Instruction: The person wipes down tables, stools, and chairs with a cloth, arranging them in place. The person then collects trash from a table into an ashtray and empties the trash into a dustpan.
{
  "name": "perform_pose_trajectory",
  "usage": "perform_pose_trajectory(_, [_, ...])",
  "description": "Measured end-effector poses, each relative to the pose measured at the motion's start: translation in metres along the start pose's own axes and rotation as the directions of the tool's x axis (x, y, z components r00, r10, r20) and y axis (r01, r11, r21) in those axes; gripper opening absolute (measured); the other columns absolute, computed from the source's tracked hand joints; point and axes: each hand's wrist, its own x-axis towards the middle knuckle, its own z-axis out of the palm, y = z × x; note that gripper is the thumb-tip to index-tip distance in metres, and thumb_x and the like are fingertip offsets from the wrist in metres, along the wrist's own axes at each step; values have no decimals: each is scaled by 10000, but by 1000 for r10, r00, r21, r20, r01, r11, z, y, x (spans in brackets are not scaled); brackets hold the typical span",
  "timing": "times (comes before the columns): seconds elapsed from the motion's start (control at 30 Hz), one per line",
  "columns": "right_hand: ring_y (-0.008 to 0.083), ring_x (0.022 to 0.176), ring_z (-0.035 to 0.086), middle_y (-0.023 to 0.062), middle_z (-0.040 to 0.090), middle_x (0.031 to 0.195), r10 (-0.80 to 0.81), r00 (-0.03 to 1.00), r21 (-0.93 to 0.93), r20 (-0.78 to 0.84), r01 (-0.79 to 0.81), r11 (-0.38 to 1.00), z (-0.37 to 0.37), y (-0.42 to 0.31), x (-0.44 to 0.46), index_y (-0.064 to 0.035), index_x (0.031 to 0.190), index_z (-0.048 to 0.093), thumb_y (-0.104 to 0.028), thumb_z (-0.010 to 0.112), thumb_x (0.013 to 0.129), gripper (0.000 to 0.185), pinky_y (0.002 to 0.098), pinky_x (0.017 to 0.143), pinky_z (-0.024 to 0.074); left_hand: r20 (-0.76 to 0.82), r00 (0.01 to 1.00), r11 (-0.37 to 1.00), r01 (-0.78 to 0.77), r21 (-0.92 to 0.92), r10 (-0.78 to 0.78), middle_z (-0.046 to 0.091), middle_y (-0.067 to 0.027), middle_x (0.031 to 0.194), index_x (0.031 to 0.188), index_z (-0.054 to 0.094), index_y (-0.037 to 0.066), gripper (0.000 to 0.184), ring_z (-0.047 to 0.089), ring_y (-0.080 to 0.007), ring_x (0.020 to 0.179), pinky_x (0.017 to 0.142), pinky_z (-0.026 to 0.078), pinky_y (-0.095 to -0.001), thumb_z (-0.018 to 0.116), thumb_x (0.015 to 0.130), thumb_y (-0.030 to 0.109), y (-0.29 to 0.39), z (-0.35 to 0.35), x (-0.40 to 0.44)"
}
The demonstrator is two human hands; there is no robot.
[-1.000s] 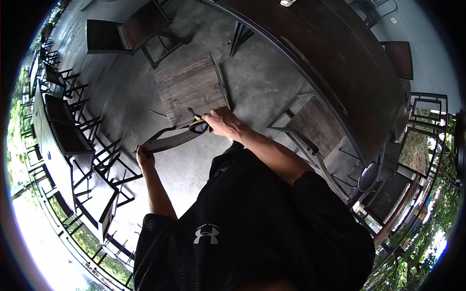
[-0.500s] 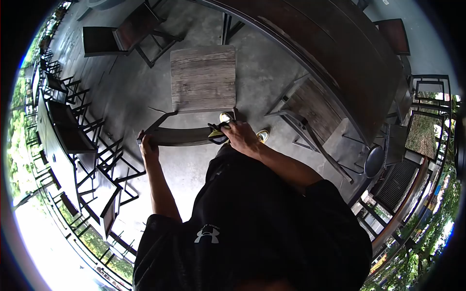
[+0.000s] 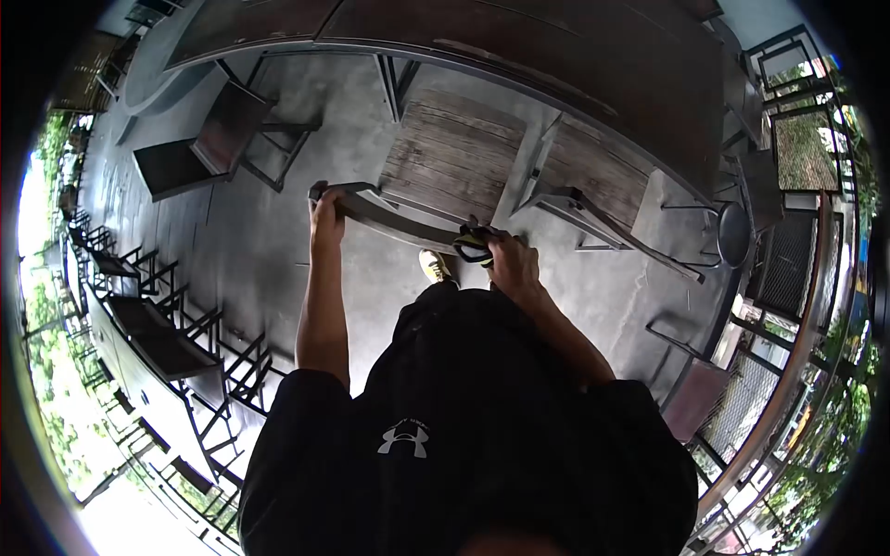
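A chair point(image 3: 451, 153) with a weathered wood-plank seat and dark frame stands in front of me, its curved backrest nearest my body. My left hand point(image 3: 326, 222) is closed around the left end of the backrest. At the right end, my right hand point(image 3: 514, 264) grips the backrest too. Pressed between that hand and the chair is a black-and-yellow item point(image 3: 473, 244), perhaps a glove or cloth; its kind is unclear. The far edge of the seat lies close to the long dark table point(image 3: 556, 56). Below the backrest shows my yellow shoe point(image 3: 434, 266).
A second plank-seat chair point(image 3: 598, 176) stands just right of mine, at the same table. To the left is a dark chair point(image 3: 227, 125). Stacked tables and chairs point(image 3: 167, 338) line the left side. A round stool point(image 3: 733, 233) sits at the right, near a railing.
The chair has moved forward and right with both hands on it, turning slightly. It is now closer to the long table and the neighbouring chair. My view has turned too.
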Motion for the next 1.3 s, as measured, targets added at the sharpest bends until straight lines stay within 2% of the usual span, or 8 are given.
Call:
perform_pose_trajectory(0.17, [290,835,580,77,601,927,187,975,3,-122,-188,982,1,-12,13,-94,979,612,-69,657,645,338,391,646,495,56,996,996,68,62,-72,494,-47,731,1023,450,74,385,494,-151,681,571,408,-262,550,670,-44,-3,34,56])
perform_pose_trajectory(0.27, [286,839,577,70,600,931,216,959,11,-183,-218,976,5,-16,23,-96,984,614,-66,658,644,344,388,647,497,65,989,990,131,62,-135,496,-44,733,1039,449,87,405,488,-144,666,567,402,-261,547,666,-34,-12,38,75])
perform_pose_trajectory(0.6, [268,873,559,45,590,957,326,936,17,-137,-327,945,-12,-16,34,-105,995,632,-12,596,680,330,385,673,506,-101,985,990,142,28,-138,507,-28,745,1026,457,113,400,485,-133,665,594,390,-267,550,653,4,-16,59,46])
perform_pose_trajectory(0.77, [266,873,558,51,588,964,327,914,-25,-239,-343,939,-25,-9,47,-104,993,635,2,569,697,321,380,671,509,-179,977,993,117,-9,-116,482,-18,682,990,458,111,367,469,-125,627,544,372,-264,540,650,0,-13,76,40])
perform_pose_trajectory(0.9, [267,884,551,59,581,978,281,899,-48,-335,-314,948,-31,-10,61,-105,989,637,-4,557,708,309,376,673,511,-7,989,987,145,63,-145,452,-14,636,950,448,107,348,458,-125,589,496,346,-271,540,637,-13,-1,82,75])
perform_pose_trajectory(1.03, [277,893,542,71,568,992,296,893,-67,-338,-336,939,-33,-17,62,-105,984,638,-13,553,714,298,372,675,512,-8,990,979,144,142,-144,440,-16,627,932,436,107,346,445,-131,541,443,314,-271,537,628,-25,3,100,94])
perform_pose_trajectory(1.17, [288,891,536,78,555,1001,297,900,-41,-319,-326,944,-11,-25,49,-105,979,638,-12,551,713,295,377,672,513,-85,988,987,139,86,-132,446,-23,634,930,433,107,349,430,-135,500,407,289,-259,541,626,-27,-5,82,86])
perform_pose_trajectory(1.3, [291,877,536,79,550,999,317,897,-17,-309,-339,941,9,-35,44,-106,971,638,-4,550,709,295,385,661,514,18,989,989,148,22,-149,451,-28,645,948,434,110,362,433,-138,501,409,299,-261,537,630,-28,-10,62,92])
